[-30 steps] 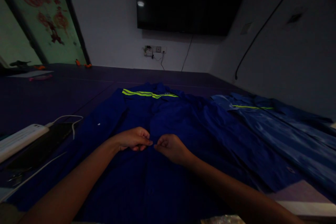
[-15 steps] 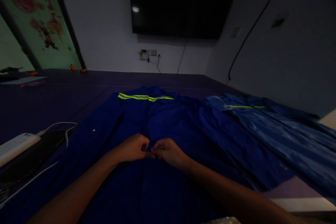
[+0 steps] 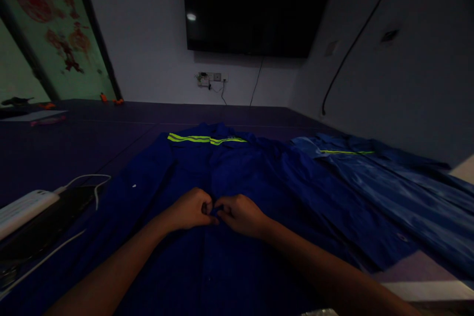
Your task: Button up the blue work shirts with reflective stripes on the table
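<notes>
A dark blue work jacket [image 3: 237, 173] with yellow-green reflective strips across the chest lies spread out, collar pointing away from me. Over its front seam, about mid-body, both of my hands meet. My left hand [image 3: 194, 209] is closed, thumb and forefinger pinching the jacket's front edge. Close against it, my right hand [image 3: 240, 213] pinches the fabric from the other side, its fingertips almost touching the left ones. Whether a button sits between the fingers is too dark to see. Further down the seam a small button-like dot shows.
A second, lighter blue garment [image 3: 388, 182] lies to the right. On the left are a white power strip [image 3: 27, 210], a black flat object [image 3: 48, 227] and white cables. A large television [image 3: 259, 5] hangs on the back wall. A pale-edged block [image 3: 422, 276] is at lower right.
The fingers of my right hand have curled in a little more and shifted slightly at the seam. My left hand stays nearly in place, still pinching. The jacket lies as before.
</notes>
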Demonstrator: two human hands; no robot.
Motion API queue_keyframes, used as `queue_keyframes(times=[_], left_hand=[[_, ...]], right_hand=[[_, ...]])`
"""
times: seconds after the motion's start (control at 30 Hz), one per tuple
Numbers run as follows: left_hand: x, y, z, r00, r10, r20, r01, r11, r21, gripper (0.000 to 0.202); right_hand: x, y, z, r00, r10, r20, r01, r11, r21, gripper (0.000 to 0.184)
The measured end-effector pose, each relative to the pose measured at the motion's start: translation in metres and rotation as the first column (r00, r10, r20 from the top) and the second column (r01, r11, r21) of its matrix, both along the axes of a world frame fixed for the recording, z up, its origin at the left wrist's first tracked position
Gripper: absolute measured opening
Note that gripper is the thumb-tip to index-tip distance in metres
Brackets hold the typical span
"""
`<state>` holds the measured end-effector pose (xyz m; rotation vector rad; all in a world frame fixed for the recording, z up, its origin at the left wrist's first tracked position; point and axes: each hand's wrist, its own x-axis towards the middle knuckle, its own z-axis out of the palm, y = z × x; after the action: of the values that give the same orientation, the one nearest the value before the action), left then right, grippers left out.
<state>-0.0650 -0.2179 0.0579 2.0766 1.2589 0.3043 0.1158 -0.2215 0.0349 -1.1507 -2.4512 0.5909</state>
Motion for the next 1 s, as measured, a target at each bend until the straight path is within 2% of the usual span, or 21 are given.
queue_keyframes(times=[0.2, 0.4, 0.5, 0.6, 0.77, 0.87, 1.0], left_hand=[[0.0, 0.001, 0.002, 1.0, -0.011, -0.01, 0.011, 1.0, -0.008, 0.025], [0.002, 0.002, -0.003, 0.999, -0.034, -0.006, 0.034, 0.999, -0.011, 0.023], [0.003, 0.001, -0.005, 0.998, -0.061, -0.026, 0.062, 0.997, 0.05, 0.02], [0.003, -0.003, -0.006, 0.992, -0.078, -0.096, 0.093, 0.982, 0.167, 0.019], [0.005, -0.009, -0.003, 0.957, -0.099, -0.272, 0.195, 0.915, 0.353, 0.021], [0.006, -0.01, 0.0, 0.947, -0.104, -0.304, 0.22, 0.899, 0.378, 0.021], [0.005, -0.009, 0.0, 0.953, -0.148, -0.263, 0.236, 0.91, 0.341, 0.019]], right_hand=[[0.003, 0.002, 0.0, 0.998, 0.054, 0.038, -0.056, 0.996, 0.075, 0.016], [0.003, 0.0, 0.001, 0.988, 0.106, 0.114, -0.12, 0.985, 0.127, 0.013], [0.003, 0.0, 0.001, 0.988, 0.096, 0.122, -0.111, 0.985, 0.129, 0.014], [0.004, 0.0, 0.0, 0.992, 0.087, 0.093, -0.097, 0.989, 0.115, 0.016], [0.004, 0.001, -0.001, 0.993, 0.103, 0.062, -0.109, 0.988, 0.105, 0.014], [0.004, 0.002, -0.002, 0.993, 0.107, 0.046, -0.11, 0.99, 0.083, 0.012], [0.004, 0.004, -0.004, 0.993, 0.115, 0.029, -0.116, 0.992, 0.048, 0.011]])
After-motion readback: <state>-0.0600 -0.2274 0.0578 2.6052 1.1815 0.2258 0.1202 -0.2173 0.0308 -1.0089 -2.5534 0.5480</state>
